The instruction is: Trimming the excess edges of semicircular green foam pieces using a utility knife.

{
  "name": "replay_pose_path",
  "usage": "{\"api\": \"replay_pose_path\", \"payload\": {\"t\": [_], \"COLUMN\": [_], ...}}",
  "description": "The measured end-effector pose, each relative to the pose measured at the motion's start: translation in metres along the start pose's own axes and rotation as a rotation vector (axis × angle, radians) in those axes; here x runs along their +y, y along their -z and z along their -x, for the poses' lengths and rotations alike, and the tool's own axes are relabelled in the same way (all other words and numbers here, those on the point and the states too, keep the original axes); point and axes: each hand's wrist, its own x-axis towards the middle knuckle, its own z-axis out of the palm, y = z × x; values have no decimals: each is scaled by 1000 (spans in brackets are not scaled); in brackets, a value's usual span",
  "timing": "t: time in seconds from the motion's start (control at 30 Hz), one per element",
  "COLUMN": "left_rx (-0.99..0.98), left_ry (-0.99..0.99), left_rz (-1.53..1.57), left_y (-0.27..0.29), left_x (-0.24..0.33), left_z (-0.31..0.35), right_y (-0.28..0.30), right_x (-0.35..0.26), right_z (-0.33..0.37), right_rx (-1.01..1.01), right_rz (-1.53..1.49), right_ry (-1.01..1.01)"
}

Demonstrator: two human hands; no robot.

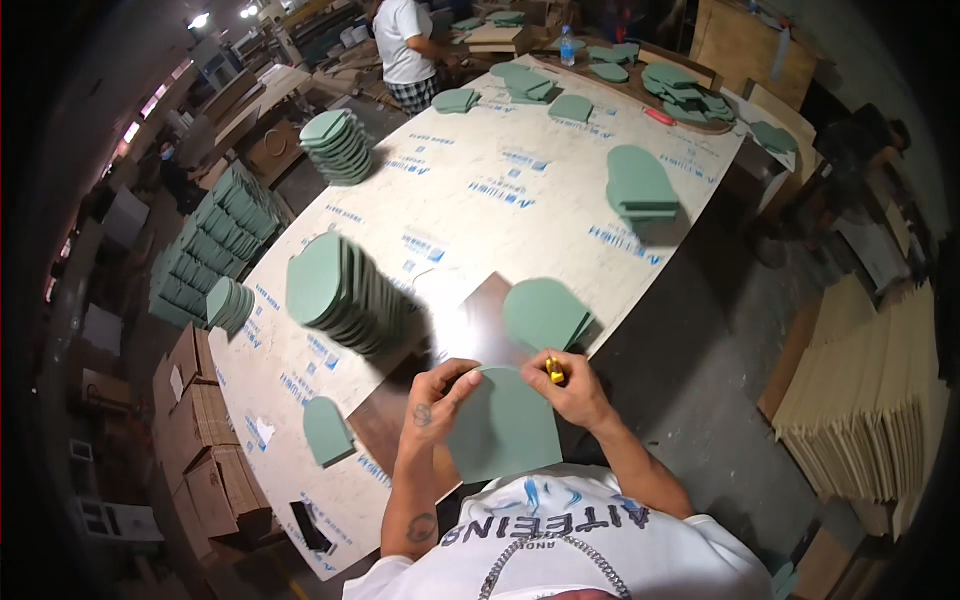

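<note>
A flat green panel (pixel 503 430) with a rounded top and straight bottom edge is tilted against the table edge in front of my body. My left hand (pixel 438 395) pinches its rounded edge on the left. My right hand (pixel 572 390) is closed around a small yellow-handled tool (pixel 555 371), its tip too small to make out, and the fingers touch the panel's upper right edge. Just beyond lie a few similar green panels (pixel 543 312) by a shiny brown sheet (pixel 385 420). A tall stack of green panels (pixel 322 280) stands to the left.
More green stacks (pixel 335 145) and loose pieces (pixel 640 180) sit on the pale printed tabletop (pixel 470 190). A black phone (pixel 312 527) lies at the near left corner. Cardboard boxes (pixel 215 460) stand left, brown sheets (pixel 860 400) right. A person (pixel 405 50) works at the far side.
</note>
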Motion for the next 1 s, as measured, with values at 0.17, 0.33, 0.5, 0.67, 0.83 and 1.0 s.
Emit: {"api": "replay_pose_path", "payload": {"t": [0.17, 0.33, 0.5, 0.67, 0.83, 1.0], "left_rx": [176, 408, 604, 453, 299, 200], "left_ry": [-53, -218, -381, -190, -120, -1], "left_rz": [85, 107, 299, 77, -92, 58], "left_y": [-81, -118, -112, -123, -163, -178], "left_x": [10, 52, 61, 93, 110, 123], "left_z": [-62, -123, -146, -150, -184, -215], "right_y": [113, 201, 276, 309, 298, 279], "right_x": [-1, -32, -31, -27, -70, -85], "right_z": [-29, -43, -41, -60, -115, -135], "right_rx": [-38, -86, -418, -130, -51, -298], "right_rz": [46, 99, 403, -108, 321, -9], "right_ry": [-18, -32, 37, 99, 221, 56]}}
